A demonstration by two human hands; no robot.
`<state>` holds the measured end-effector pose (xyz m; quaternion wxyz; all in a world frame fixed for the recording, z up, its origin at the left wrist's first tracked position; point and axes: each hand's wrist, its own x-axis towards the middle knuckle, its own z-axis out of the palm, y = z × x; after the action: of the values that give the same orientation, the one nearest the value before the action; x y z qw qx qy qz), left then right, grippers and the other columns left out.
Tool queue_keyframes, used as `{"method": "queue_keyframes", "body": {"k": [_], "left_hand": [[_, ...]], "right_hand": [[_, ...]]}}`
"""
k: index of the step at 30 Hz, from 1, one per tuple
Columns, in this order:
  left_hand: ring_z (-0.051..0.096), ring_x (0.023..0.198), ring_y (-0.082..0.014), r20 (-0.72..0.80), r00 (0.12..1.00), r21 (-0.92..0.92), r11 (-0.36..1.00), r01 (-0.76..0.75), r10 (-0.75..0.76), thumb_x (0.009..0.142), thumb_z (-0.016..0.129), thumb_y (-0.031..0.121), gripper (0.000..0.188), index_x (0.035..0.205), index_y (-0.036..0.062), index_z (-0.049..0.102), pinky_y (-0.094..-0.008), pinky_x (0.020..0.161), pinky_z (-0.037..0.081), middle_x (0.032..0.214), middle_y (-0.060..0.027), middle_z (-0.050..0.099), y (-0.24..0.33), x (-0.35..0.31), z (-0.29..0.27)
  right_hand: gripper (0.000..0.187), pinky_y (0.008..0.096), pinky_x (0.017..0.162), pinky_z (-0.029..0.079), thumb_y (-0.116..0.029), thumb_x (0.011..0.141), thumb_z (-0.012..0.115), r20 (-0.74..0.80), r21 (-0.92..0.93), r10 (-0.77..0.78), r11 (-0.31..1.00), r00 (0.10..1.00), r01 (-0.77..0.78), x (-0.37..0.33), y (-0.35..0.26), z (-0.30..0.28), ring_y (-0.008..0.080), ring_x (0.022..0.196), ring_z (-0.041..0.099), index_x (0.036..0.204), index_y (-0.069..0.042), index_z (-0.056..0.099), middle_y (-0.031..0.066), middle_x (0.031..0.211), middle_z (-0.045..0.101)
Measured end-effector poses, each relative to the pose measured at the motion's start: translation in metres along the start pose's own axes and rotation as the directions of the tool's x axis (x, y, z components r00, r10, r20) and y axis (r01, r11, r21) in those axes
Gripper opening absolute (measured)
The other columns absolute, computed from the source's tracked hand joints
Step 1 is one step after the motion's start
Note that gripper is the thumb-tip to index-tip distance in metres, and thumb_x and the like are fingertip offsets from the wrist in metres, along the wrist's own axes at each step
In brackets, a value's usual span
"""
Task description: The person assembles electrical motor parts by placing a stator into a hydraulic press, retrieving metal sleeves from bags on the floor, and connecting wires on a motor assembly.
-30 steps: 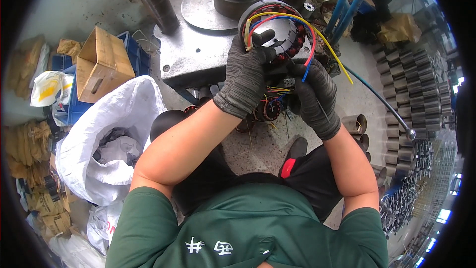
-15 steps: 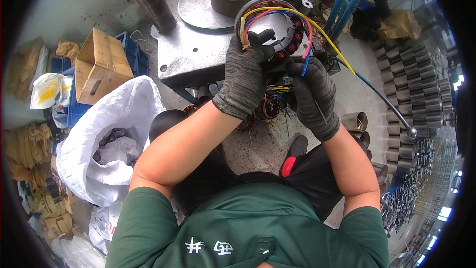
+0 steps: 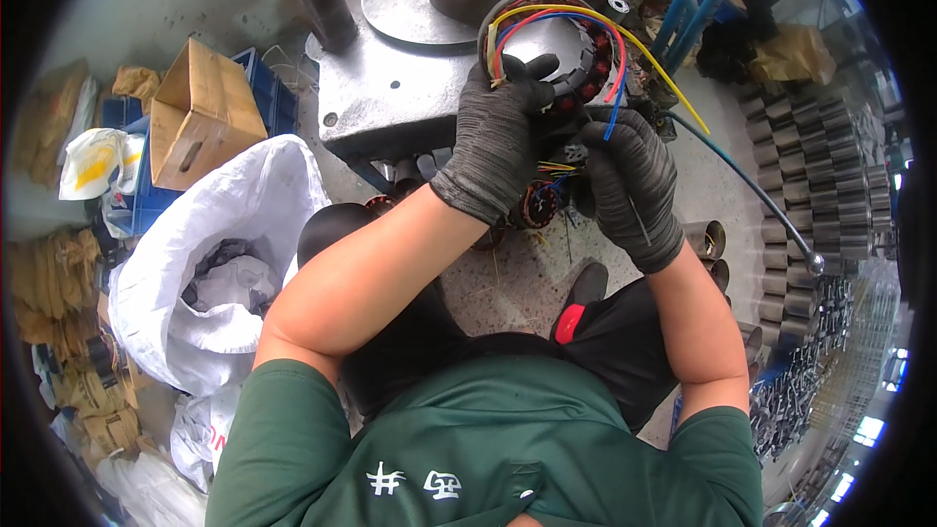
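A: Start at the left hand [image 3: 493,141]. What is it doing?

B: It's gloved and clamped on the near rim of the motor stator [image 3: 556,44], thumb hooked over the edge into the bore. The right hand [image 3: 632,181] sits at about five o'clock from the stator, just below it, fingers curled shut. It seems to pinch the wire leads [image 3: 586,24] that hang down there, but I can't tell what exactly is inside that fist.

A: Anything different from a second ago?

B: Yes. The stator has gone up and away from the body, toward twelve o'clock. It now lies right against the steel press base [image 3: 390,78], near the round plate under the column. Both hands have kept their grip through the move, so the part is being carried, not let go.

A: And the arms?

B: The left forearm runs up from seven o'clock, bare, wrist bent forward over the stator. The right forearm comes from five o'clock, steeper, wrist nearly straight.

A: What's around?

B: Yellow, red and blue leads arc over the stator's top. At nine o'clock a white sack [image 3: 210,263] gapes open, with a cardboard box [image 3: 200,112] beyond it. At three o'clock stand rows of metal sleeves [image 3: 815,166].
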<state>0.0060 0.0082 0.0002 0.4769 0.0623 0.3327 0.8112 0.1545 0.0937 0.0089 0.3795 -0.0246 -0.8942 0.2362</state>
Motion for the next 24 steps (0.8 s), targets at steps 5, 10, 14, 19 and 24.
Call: {"method": "queue_keyframes", "body": {"k": [5,10,14,19,24], "left_hand": [[0.070,0.096,-0.0271,0.049,0.991,0.015,0.992,-0.127,0.126,0.082,0.060,-0.003,0.050,0.131,-0.0001,0.053,-0.0416,0.086,0.061,0.117,-0.0142,0.065,-0.005,0.003,-0.002],[0.070,0.098,-0.0272,0.039,0.995,0.009,0.996,-0.088,0.087,0.080,0.062,-0.004,0.052,0.131,0.0013,0.053,-0.0409,0.085,0.062,0.120,-0.0144,0.064,-0.002,0.000,0.000],[0.070,0.097,-0.0270,0.045,0.993,0.009,0.994,-0.110,0.109,0.081,0.061,-0.005,0.054,0.133,0.0019,0.052,-0.0408,0.084,0.063,0.123,-0.0144,0.063,-0.003,0.001,0.000],[0.070,0.098,-0.0254,0.065,0.985,0.056,0.985,-0.163,0.159,0.083,0.062,-0.007,0.051,0.131,0.0028,0.050,-0.0363,0.082,0.063,0.119,-0.0136,0.065,-0.007,0.000,-0.002],[0.069,0.101,-0.0237,0.087,0.975,0.204,0.955,-0.216,0.202,0.084,0.062,-0.011,0.050,0.131,0.0031,0.049,-0.0330,0.084,0.063,0.119,-0.0131,0.064,-0.007,0.000,-0.002]], "right_hand": [[0.017,0.0420,0.078,0.055,-0.003,0.091,0.059,-0.026,-0.045,0.023,0.999,0.999,-0.024,0.001,-0.005,0.002,0.0334,0.089,0.068,0.106,-0.007,0.069,0.0137,0.099,0.068],[0.019,0.0419,0.078,0.055,-0.004,0.090,0.060,-0.027,-0.028,0.062,0.998,0.998,-0.063,-0.003,-0.002,0.002,0.0332,0.089,0.068,0.106,-0.007,0.069,0.0133,0.099,0.068],[0.021,0.0421,0.079,0.055,-0.002,0.089,0.059,-0.036,-0.024,0.082,0.996,0.996,-0.083,-0.002,-0.007,0.003,0.0333,0.089,0.069,0.107,-0.007,0.068,0.0137,0.099,0.069],[0.024,0.0422,0.078,0.056,0.002,0.087,0.060,-0.041,-0.003,0.098,0.995,0.994,-0.098,-0.003,-0.008,0.003,0.0346,0.089,0.070,0.109,-0.006,0.068,0.0147,0.099,0.069],[0.019,0.0320,0.083,0.053,0.003,0.092,0.059,-0.035,0.063,0.192,0.980,0.981,-0.190,-0.012,-0.013,-0.003,0.0211,0.094,0.066,0.109,-0.001,0.066,0.0101,0.108,0.068]]}}
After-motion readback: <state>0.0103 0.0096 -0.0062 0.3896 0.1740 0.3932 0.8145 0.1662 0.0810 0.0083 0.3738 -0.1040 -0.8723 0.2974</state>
